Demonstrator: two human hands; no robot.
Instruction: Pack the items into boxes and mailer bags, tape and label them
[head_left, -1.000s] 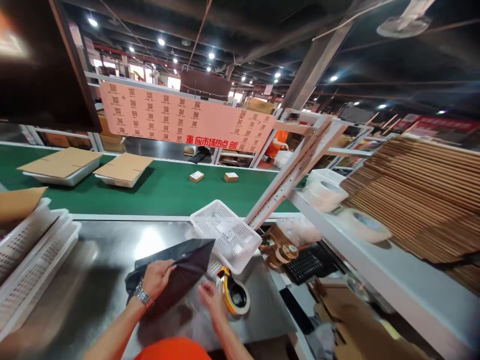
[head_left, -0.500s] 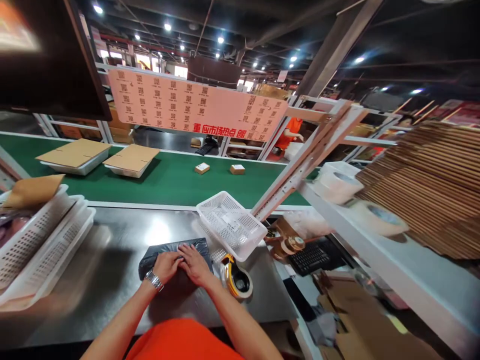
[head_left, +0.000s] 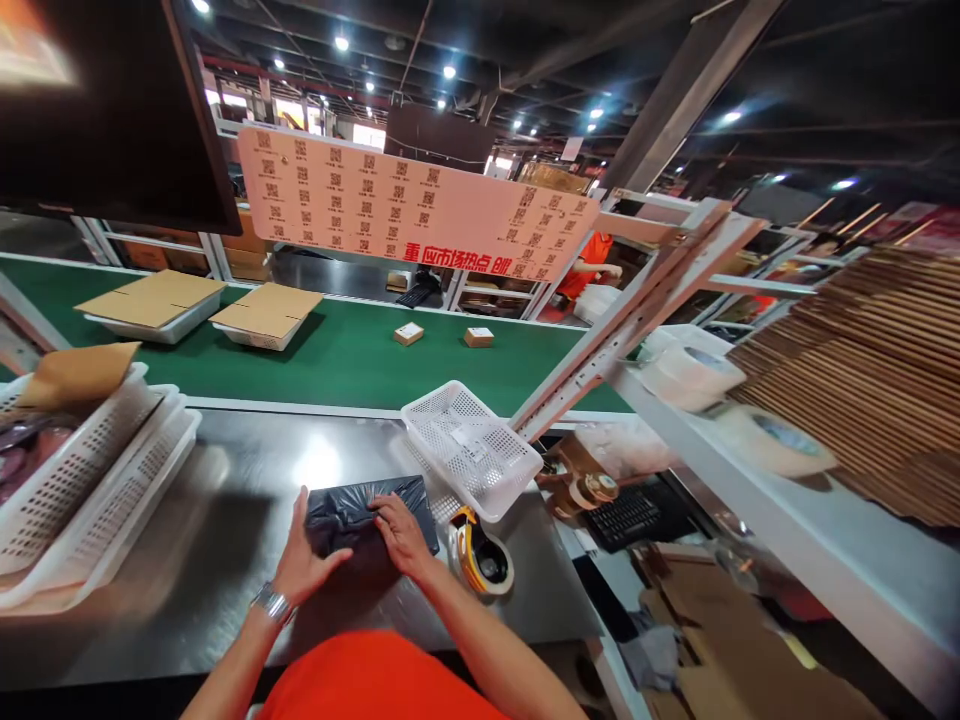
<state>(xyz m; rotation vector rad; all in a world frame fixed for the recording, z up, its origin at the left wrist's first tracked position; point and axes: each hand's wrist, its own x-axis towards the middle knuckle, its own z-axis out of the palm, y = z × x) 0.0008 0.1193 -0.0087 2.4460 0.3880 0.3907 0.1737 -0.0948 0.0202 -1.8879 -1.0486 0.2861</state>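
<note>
A dark plastic mailer bag [head_left: 352, 510] lies folded flat on the steel worktable [head_left: 225, 500] in front of me. My left hand [head_left: 304, 555] cups the bag's left edge, thumb on top and fingers stretched along the side. My right hand [head_left: 401, 535] presses flat on the bag's right half with fingers spread. A yellow tape dispenser [head_left: 480, 560] sits just right of my right hand. An empty white mesh basket [head_left: 472, 445] rests tilted behind the bag.
White mesh baskets [head_left: 82, 470] are stacked at the left. A green conveyor belt [head_left: 337, 365] carries two trays covered with cardboard [head_left: 202, 310] and two small boxes [head_left: 442, 335]. Tape rolls [head_left: 690, 375] and flat cardboard [head_left: 862, 370] fill the right shelf. A keyboard [head_left: 630, 515] lies lower right.
The bag's raised flap was folded down onto the table. Both hands then pressed on it. My left hand has since slid from the top to the bag's left edge.
</note>
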